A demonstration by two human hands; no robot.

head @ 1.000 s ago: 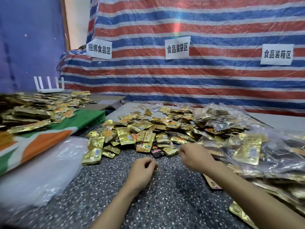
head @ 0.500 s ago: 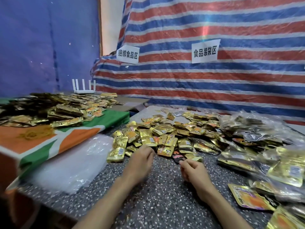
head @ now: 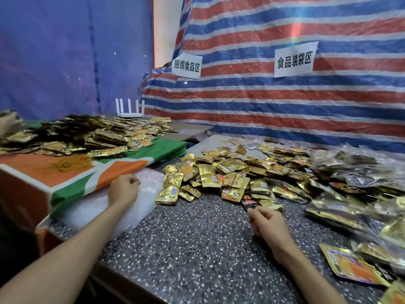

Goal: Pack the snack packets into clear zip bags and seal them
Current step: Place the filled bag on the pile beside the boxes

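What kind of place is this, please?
Probably a makeshift food-packing workshop: paper zone signs on a striped tarp wall, heaps of gold snack packets on a speckled table, filled clear bags.

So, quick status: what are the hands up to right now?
Left hand curled on the clear zip bags, grip unclear. Right hand at a black packet by the gold packet pile. No obstruction seen.
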